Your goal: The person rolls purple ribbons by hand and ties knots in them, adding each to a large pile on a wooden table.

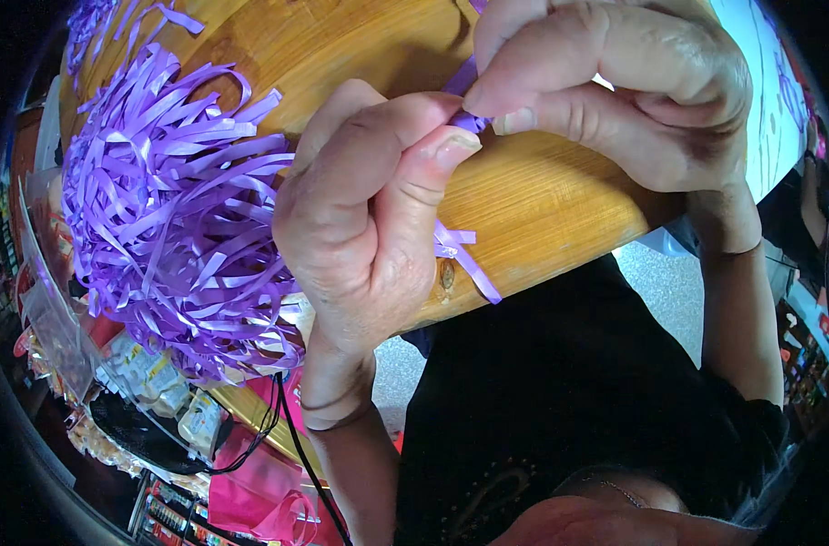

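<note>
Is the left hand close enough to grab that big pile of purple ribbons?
Probably yes: the left hand is close beside the ribbon pile, with nothing seen between them. But it seems to be pinching a purple strip, so it might need to let go first.

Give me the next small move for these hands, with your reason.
Probably ease the left hand and right hand slightly apart to draw the purple ribbon snug: both pinch at a short stretch that looks bunched, though much of it is hidden.
</note>
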Demonstrator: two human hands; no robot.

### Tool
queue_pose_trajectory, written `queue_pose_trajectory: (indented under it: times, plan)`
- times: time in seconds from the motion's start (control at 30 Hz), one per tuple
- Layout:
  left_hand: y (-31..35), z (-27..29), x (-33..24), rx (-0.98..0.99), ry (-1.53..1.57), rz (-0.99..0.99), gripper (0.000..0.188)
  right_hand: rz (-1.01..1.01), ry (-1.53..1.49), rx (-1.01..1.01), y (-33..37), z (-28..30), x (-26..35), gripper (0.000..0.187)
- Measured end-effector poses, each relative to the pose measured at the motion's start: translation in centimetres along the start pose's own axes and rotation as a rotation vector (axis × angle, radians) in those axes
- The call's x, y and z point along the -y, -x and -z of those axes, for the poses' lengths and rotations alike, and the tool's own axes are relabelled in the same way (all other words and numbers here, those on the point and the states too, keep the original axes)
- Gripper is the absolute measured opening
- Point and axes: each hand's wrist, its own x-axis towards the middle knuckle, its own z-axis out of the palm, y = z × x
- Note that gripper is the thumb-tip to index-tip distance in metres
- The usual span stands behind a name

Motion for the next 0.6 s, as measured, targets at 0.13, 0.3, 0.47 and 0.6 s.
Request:
queue_pose_trajectory:
  times: [0.13,0.3,0.47,0.6]
  plan:
    - [0.0,-0.2,-0.4,-0.028,-0.014,0.034,0.016,0.132,0.076,-0.041,-0.1,-0.3,-0.3,0.007]
    - [-0.2,-0.5,-0.9,-0.039,-0.35,-0.194,0.013,-0.061,-0.242,-0.127,-0.4,-1.2,0.0,0.007]
    - [-0.2,-0.9,-0.6,0.004,-0.307,-0.191,0.013,-0.048,-0.096,0.038,0.1,0.4,0.8,0.011]
    - [-0.1,-0.6,-0.9,0.032,-0.135,-0.098,0.016,-0.05,-0.128,0.061,0.2,1.1,1.2,0.012]
